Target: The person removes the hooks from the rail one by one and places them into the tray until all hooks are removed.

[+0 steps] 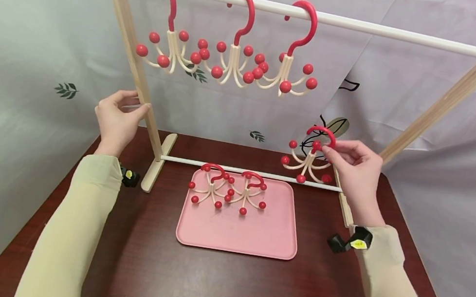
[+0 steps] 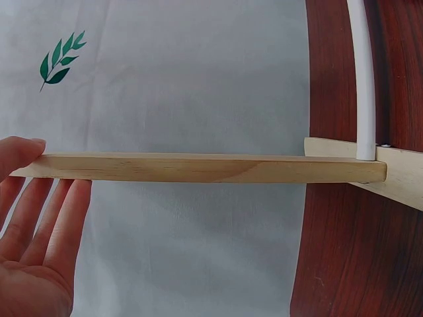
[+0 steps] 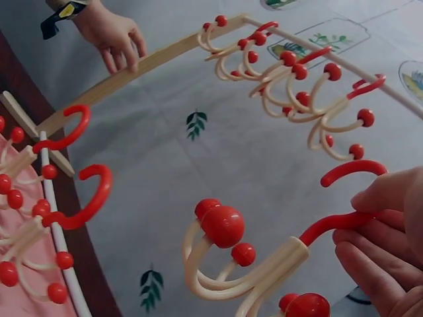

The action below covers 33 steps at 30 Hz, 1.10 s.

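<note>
A wooden rack [image 1: 137, 66] with a white top rail [image 1: 409, 35] stands on the dark table. Three red-hooked hangers with cream arms and red balls [image 1: 230, 59] hang from the rail's left half. My left hand [image 1: 118, 117] holds the rack's left post [image 2: 198, 168], thumb on one side and fingers [image 2: 46, 211] on the other. My right hand [image 1: 357, 167] pinches the red hook of a fourth hanger [image 1: 309, 159], lifted above the table at the right; the same hanger [image 3: 264, 264] fills the right wrist view. Two more hangers [image 1: 228, 191] lie on the pink tray [image 1: 237, 231].
A pale cloth with leaf prints [image 1: 66, 90] hangs behind the rack. The rack's low white bar [image 1: 253, 172] runs just behind the tray. The table [image 1: 222, 284] ends close on both sides. The rail's right half is bare.
</note>
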Tool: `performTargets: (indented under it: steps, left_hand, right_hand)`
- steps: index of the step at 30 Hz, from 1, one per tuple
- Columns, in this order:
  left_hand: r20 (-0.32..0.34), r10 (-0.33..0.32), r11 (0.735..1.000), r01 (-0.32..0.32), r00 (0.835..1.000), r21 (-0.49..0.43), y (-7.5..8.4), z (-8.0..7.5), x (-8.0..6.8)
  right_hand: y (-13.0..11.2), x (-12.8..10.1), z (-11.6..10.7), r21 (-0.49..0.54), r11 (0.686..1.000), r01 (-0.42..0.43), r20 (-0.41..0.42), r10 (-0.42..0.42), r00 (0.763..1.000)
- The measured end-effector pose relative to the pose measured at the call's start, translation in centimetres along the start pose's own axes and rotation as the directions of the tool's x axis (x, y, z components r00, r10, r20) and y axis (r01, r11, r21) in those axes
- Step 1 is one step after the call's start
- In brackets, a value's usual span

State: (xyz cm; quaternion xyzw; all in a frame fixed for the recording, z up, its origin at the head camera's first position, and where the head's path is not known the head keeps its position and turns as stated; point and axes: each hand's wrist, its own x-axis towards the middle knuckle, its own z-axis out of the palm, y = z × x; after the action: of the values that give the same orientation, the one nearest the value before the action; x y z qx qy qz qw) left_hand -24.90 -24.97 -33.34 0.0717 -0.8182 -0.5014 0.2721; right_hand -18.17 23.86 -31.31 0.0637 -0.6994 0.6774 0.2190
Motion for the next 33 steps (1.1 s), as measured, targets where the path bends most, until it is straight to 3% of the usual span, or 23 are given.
performTargets:
  steps: [4,19,26,33]
  left_hand:
    - [0.001,0.001,1.0,-0.001,1.0,0.003,0.1,-0.1,0.0]
    - [0.005,-0.001,1.0,0.001,1.0,-0.009,0.0,-0.1,0.1]
    - [0.006,-0.002,1.0,0.002,1.0,-0.01,0.0,-0.1,0.2]
    - [0.007,-0.002,1.0,0.002,1.0,-0.01,-0.2,-0.1,0.2]
  right_hand:
    - [1.2,-1.2,-0.1,-0.005,0.998,-0.066,0.039,0.066,0.997]
    - [5.4,-4.4,-0.4,-0.092,0.983,-0.162,0.207,0.178,0.962]
    - [7.0,-5.5,-0.4,-0.168,0.968,-0.188,0.245,0.226,0.943]
    - [8.6,-6.3,0.0,-0.148,0.966,-0.214,0.275,0.248,0.929]
